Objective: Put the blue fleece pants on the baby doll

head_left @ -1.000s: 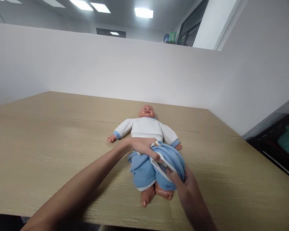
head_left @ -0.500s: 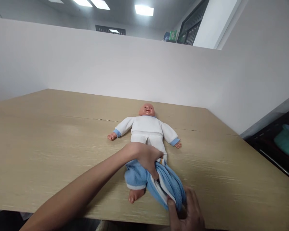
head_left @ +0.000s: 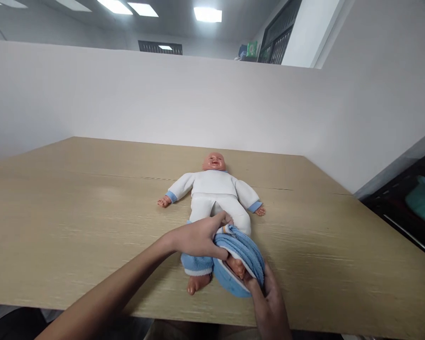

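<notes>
A baby doll (head_left: 215, 189) lies on its back on the wooden table (head_left: 74, 203), head away from me, in a white top with blue cuffs and white leggings. Light blue fleece trousers (head_left: 239, 255) are bunched low around its legs. My left hand (head_left: 198, 238) grips the trousers' waistband at the doll's left thigh. Near the table's front edge my right hand (head_left: 265, 295) pinches the bunched blue fabric over the doll's right foot. The doll's other bare foot (head_left: 197, 283) sticks out of a blue trouser leg.
White partition walls (head_left: 163, 94) close the table at the back and right. A dark shelf with a teal item (head_left: 423, 200) stands at the far right. The table's front edge runs just under my hands.
The blue trousers have slid from the doll's waist down to its lower legs, baring the white leggings. Both hands moved toward me with the fabric.
</notes>
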The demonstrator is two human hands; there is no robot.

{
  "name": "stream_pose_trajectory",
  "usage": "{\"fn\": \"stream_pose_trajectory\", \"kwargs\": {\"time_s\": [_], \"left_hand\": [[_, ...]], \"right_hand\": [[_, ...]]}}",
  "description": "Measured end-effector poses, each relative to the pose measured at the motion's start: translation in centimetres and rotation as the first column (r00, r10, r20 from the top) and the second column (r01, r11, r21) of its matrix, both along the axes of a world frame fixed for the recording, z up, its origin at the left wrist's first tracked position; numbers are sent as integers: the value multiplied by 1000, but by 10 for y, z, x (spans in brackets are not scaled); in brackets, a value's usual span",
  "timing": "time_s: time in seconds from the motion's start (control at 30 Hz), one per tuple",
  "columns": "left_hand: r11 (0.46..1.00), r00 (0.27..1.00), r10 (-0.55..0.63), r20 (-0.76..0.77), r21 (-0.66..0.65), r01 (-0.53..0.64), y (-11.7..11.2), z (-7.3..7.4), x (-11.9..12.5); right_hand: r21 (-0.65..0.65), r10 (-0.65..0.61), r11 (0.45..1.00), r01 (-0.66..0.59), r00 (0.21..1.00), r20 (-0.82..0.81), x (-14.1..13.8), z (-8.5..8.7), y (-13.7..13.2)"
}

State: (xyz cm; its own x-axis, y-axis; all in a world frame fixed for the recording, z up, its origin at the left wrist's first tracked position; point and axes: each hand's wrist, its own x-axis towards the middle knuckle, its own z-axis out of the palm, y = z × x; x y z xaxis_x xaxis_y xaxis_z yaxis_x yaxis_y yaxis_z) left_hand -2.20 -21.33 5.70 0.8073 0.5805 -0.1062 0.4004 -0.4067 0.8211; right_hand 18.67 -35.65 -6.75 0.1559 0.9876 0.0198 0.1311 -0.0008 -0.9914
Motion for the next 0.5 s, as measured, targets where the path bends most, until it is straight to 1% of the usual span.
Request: {"fn": "stream_pose_trajectory", "kwargs": {"time_s": [0.03,0.1,0.2,0.27,0.33,0.43,0.5], "left_hand": [[999,999,23,46,-44,-21,-3,0,-3],[994,990,72,123,-89,-62,-8,-3,-8],[993,969,113,221,-67,-101,-10,-10,-12],[994,961,107,253,-27,-104,-8,-13,-14],[995,961,98,258,1,-102,-5,-14,-16],[990,973,103,206,69,-120,2,-13,-23],[978,983,104,152,161,-129,5,-13,-30]], "right_hand": [[5,-35,999,36,999,-17,-1,5,4],[30,-100,994,101,994,-53,-5,18,14],[84,-67,994,72,995,-72,-9,41,29],[102,-13,995,16,999,-32,-5,51,41],[111,64,992,-67,997,32,4,57,55],[77,243,964,-253,963,118,24,56,71],[26,308,949,-315,939,150,38,52,77]]}}
